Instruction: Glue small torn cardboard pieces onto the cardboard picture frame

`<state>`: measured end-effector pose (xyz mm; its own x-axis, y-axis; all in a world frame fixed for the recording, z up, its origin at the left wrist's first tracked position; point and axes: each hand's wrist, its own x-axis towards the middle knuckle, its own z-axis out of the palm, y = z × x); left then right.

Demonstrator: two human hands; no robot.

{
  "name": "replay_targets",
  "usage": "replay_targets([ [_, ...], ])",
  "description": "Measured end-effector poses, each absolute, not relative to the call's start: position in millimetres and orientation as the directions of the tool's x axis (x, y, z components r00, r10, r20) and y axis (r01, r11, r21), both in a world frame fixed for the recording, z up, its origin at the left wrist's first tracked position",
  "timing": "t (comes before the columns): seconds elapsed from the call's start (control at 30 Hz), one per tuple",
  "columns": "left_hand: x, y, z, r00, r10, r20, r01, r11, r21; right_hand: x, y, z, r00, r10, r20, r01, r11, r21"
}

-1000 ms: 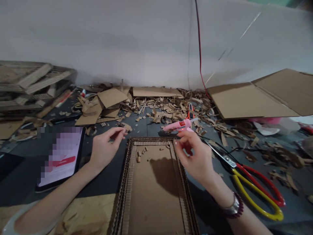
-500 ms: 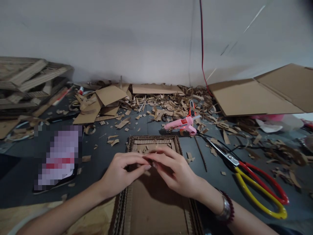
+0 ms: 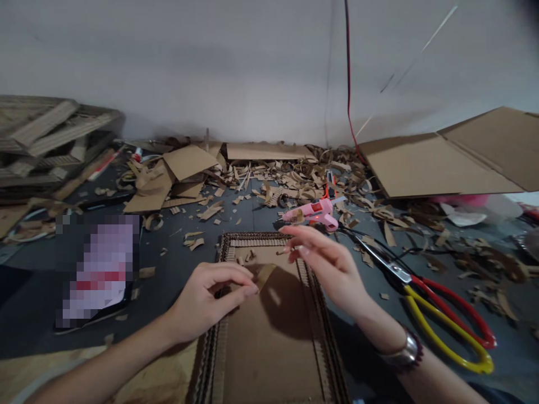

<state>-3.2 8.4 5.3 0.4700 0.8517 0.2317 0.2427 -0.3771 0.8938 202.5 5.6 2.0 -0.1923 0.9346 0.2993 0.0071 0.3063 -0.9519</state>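
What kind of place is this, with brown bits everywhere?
Probably a cardboard craft workspace: cardboard scraps lie heaped about, a pink hot glue gun sits among them, and red-and-yellow scissors lie nearby.

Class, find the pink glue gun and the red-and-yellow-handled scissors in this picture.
Pink plastic glue gun (image 3: 309, 212), head view, on its body.
Red-and-yellow-handled metal scissors (image 3: 438, 336), head view, on the yellow handle.

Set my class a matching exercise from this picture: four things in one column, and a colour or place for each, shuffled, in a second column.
Things:
1. glue gun
2. scissors
3. bracelet
4. left hand

Colours and places:
A. on the right wrist
B. over the cardboard frame
C. pink
D. red and yellow handles

Right pairs: 1-C, 2-D, 3-A, 4-B
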Motion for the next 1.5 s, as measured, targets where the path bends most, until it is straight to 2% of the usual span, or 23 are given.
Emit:
replay_targets([
  [0.1, -4, 9, 4, 0.452, 0.861, 0.234, 0.243, -0.371, 0.896, 208, 10, 3, -0.121, 0.951, 0.284, 0.004, 0.287, -0.958],
  [0.2, -4, 10, 4, 0.430, 0.874, 0.225, 0.227, -0.346, 0.910, 213, 8, 9, -0.070, 0.910, 0.410, 0.175, 0.416, -0.893],
  [0.3, -4, 10, 4, 0.419, 0.892, 0.170, 0.191, -0.270, 0.944, 224, 6, 17, 0.088, 0.717, 0.691, 0.475, 0.580, -0.662],
  [0.37, -4, 10, 4, 0.390, 0.914, 0.116, 0.176, -0.197, 0.965, 231, 7, 21, 0.220, 0.584, 0.781, 0.578, 0.567, -0.587],
  [0.4, -4, 10, 4, 0.370, 0.925, 0.091, 0.170, -0.164, 0.972, 233, 8, 22, 0.232, 0.577, 0.784, 0.594, 0.554, -0.583],
  [0.43, -4, 10, 4, 0.350, 0.934, 0.070, 0.163, -0.134, 0.977, 233, 10, 21, 0.183, 0.616, 0.766, 0.599, 0.548, -0.584],
  [0.5, -3, 11, 4, 0.315, 0.949, 0.034, 0.150, -0.085, 0.985, 228, 13, 16, -0.087, 0.734, 0.674, 0.609, 0.574, -0.547],
  [0.57, -3, 13, 5, 0.283, 0.959, -0.002, 0.138, -0.039, 0.990, 219, 15, 6, -0.369, 0.773, 0.516, 0.621, 0.618, -0.482],
  [0.6, -2, 13, 5, 0.266, 0.964, -0.023, 0.130, -0.012, 0.991, 214, 16, -1, -0.444, 0.780, 0.441, 0.638, 0.620, -0.456],
  [0.73, -2, 14, 7, 0.227, 0.966, -0.121, 0.081, 0.105, 0.991, 203, 17, -18, -0.498, 0.831, 0.248, 0.702, 0.554, -0.447],
  [0.8, -2, 14, 6, 0.220, 0.962, -0.160, 0.056, 0.151, 0.987, 210, 18, -15, -0.493, 0.823, 0.281, 0.669, 0.566, -0.482],
  [0.87, -2, 14, 5, 0.212, 0.961, -0.176, 0.033, 0.173, 0.984, 226, 20, -5, -0.379, 0.808, 0.452, 0.679, 0.575, -0.458],
  [0.9, -2, 14, 5, 0.207, 0.963, -0.172, 0.018, 0.172, 0.985, 236, 22, 2, -0.240, 0.775, 0.584, 0.726, 0.543, -0.421],
  [0.97, -2, 15, 3, 0.206, 0.965, -0.160, -0.013, 0.166, 0.986, 255, 24, 13, 0.112, 0.613, 0.782, 0.876, 0.310, -0.368],
  [1.0, -2, 15, 2, 0.205, 0.966, -0.157, -0.027, 0.166, 0.986, 261, 25, 18, 0.228, 0.532, 0.815, 0.895, 0.215, -0.391],
  [1.07, -3, 17, 1, 0.196, 0.966, -0.167, -0.044, 0.178, 0.983, 262, 24, 21, 0.267, 0.509, 0.818, 0.890, 0.196, -0.412],
  [1.13, -4, 18, 0, 0.184, 0.964, -0.194, -0.059, 0.208, 0.976, 249, 20, 19, 0.167, 0.592, 0.788, 0.846, 0.324, -0.423],
  [1.27, -3, 19, -1, 0.193, 0.950, -0.247, -0.116, 0.272, 0.955, 207, 6, 10, -0.094, 0.781, 0.618, 0.616, 0.533, -0.580],
  [1.4, 0, 16, 1, 0.230, 0.944, -0.237, -0.115, 0.269, 0.956, 180, -4, 3, -0.196, 0.879, 0.435, 0.436, 0.475, -0.764],
  [1.5, 2, 14, 3, 0.246, 0.945, -0.214, -0.097, 0.244, 0.965, 171, -7, -1, -0.225, 0.907, 0.356, 0.380, 0.418, -0.825],
])
